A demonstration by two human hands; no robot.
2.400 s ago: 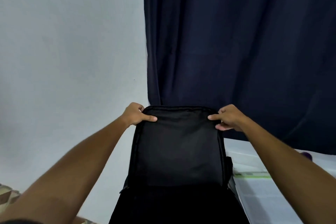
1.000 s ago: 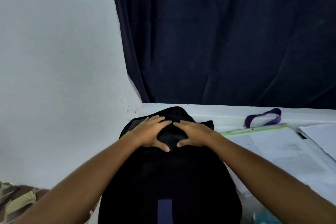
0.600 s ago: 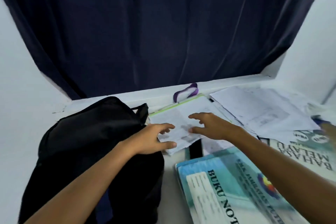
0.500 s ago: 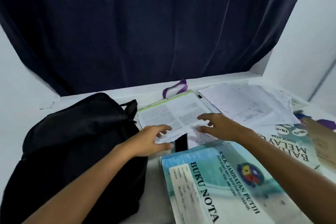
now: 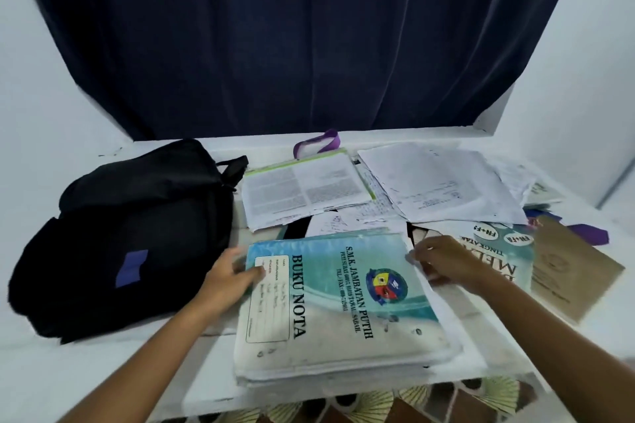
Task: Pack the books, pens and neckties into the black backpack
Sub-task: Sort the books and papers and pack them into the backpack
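Closest in, the BUKU NOTA book (image 5: 340, 305) tops a thick stack at the table's front edge. The left hand (image 5: 229, 280) holds its left edge, thumb on the cover; the right hand (image 5: 443, 264) touches the right edge (can't tell if those fingers are actually curled under). Looks like the pick-up step: next it needs a proper lift and a swing left to the black backpack (image 5: 120, 237), which looks closed. Loose papers (image 5: 436, 182) sit further back.
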